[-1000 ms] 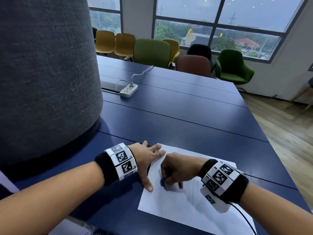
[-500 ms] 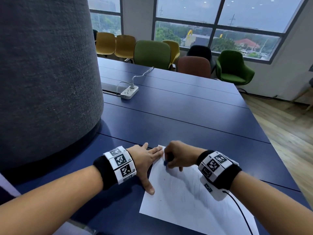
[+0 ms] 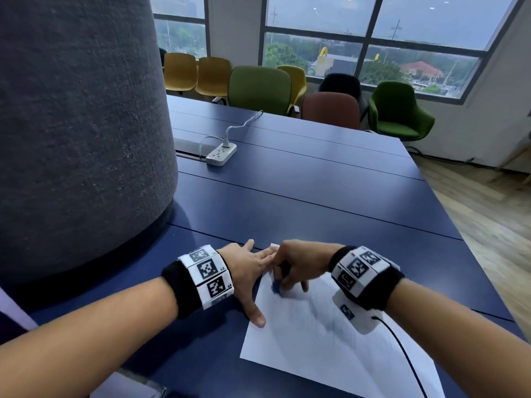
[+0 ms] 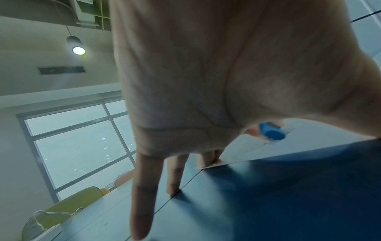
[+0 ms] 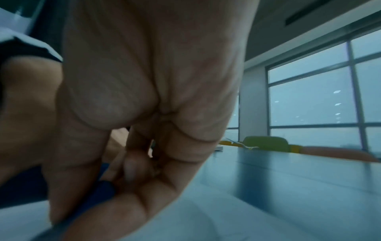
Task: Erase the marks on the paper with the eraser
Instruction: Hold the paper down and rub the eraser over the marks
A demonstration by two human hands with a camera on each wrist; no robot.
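Note:
A white sheet of paper with faint pencil marks lies on the dark blue table near its front edge. My right hand pinches a small blue eraser and holds its tip against the sheet close to the far left corner. The eraser shows as a blue stub on the paper in the left wrist view. My left hand lies flat with spread fingers, pressing the sheet's left edge and far corner. In the right wrist view the fingers curl round the dark blue eraser.
A large grey felt-covered column stands on the table at the left. A white power strip with a cable lies further back. Yellow, green and brown chairs line the far edge under the windows. Wooden floor lies beyond the table's right edge.
My right hand with the eraser moved from lower on the sheet up to its far left corner, then slid slightly back down. The left hand stays pressed on the paper's edge.

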